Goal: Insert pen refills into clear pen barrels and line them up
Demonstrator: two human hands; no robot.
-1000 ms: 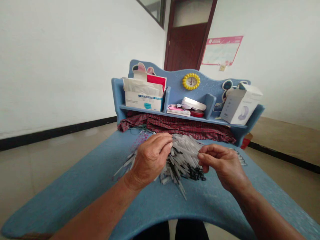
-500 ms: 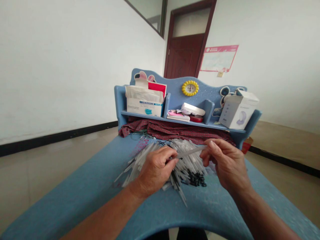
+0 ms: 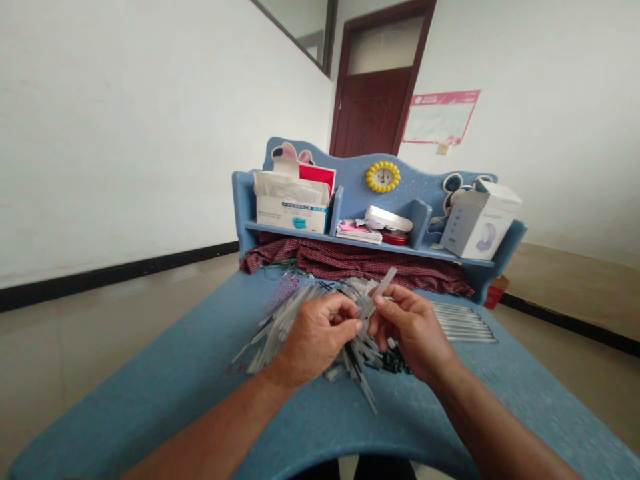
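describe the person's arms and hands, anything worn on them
The left hand and right hand are ungloved. The left forearm and right forearm are bare as far as they show, with no sleeve, watch or bracelet in view. No ring shows, though some fingers are partly hidden.

blue desk (image 3: 150, 387) | messy heap of clear-ish plastic tubes (image 3: 284, 321) | black pieces (image 3: 394, 362) by its near edge | tidy row of slim rods (image 3: 465, 323) off right | red checked cloth (image 3: 345, 261) kinda bunched along the back
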